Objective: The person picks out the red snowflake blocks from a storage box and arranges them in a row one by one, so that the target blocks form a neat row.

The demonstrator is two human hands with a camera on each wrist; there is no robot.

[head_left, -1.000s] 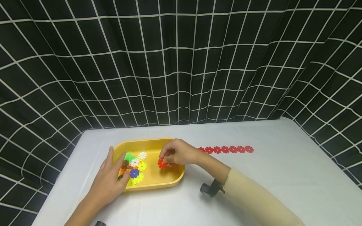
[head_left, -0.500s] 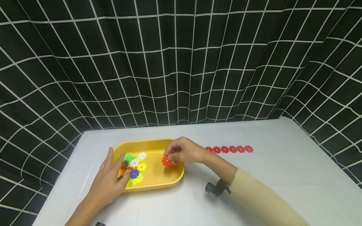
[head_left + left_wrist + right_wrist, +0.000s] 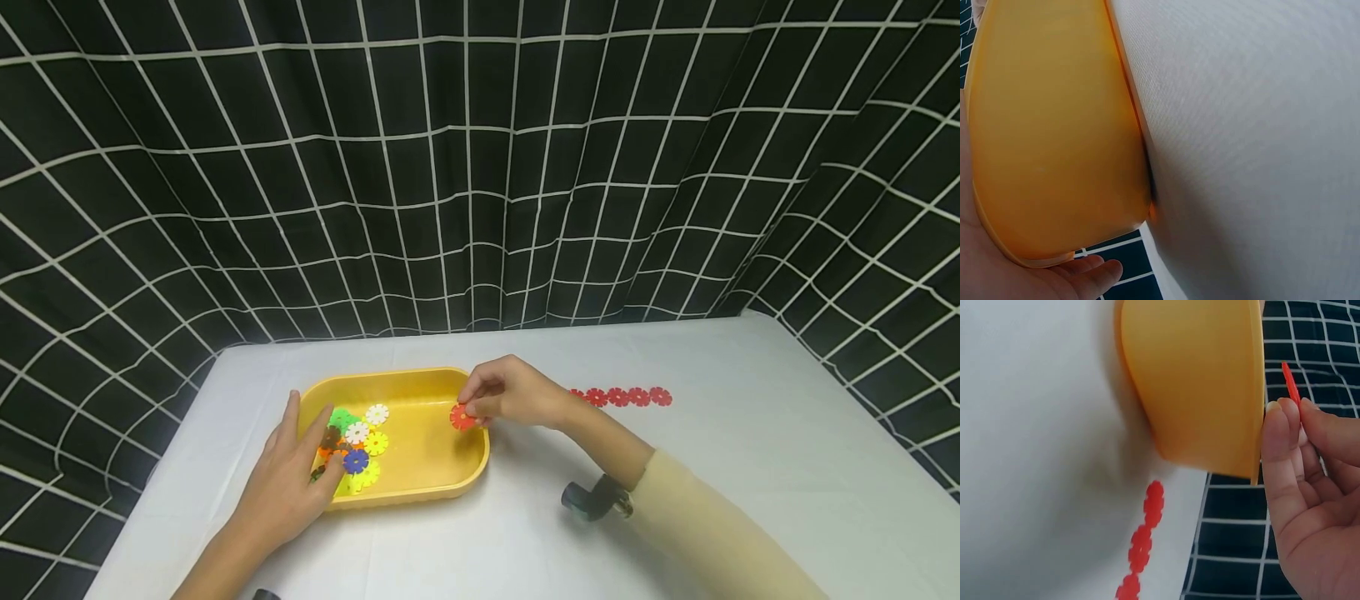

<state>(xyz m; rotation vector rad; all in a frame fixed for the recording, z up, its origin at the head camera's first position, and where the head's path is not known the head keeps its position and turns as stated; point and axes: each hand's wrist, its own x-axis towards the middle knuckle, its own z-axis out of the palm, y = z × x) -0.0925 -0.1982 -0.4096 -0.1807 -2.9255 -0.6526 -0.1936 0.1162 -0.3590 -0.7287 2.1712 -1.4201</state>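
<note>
A red notched plastic disc [image 3: 462, 417] is pinched between the thumb and fingers of my right hand [image 3: 517, 396], at the right end of a yellow tray [image 3: 420, 475]. In the right wrist view this disc [image 3: 1291, 382] stands edge-on beyond the tray's rim. My left hand [image 3: 285, 483] rests over the tray's left end with its fingers spread, some outside the wall; thumb and forefinger reach over the discs inside. White, yellow, green, brown, orange and blue discs, such as a blue one [image 3: 356, 462], lie there, partly hidden by that hand.
On the white tablecloth [image 3: 487, 550], a straight row of red discs [image 3: 628, 397] lies right of the tray, its near-tray end hidden behind the right hand in the head view. A black curtain with white grid lines [image 3: 480, 183] hangs behind the table.
My right hand has moved rightward and slightly up with the red disc, from over the tray's inside to its right rim. It covers more of the red row. The left hand keeps its place.
</note>
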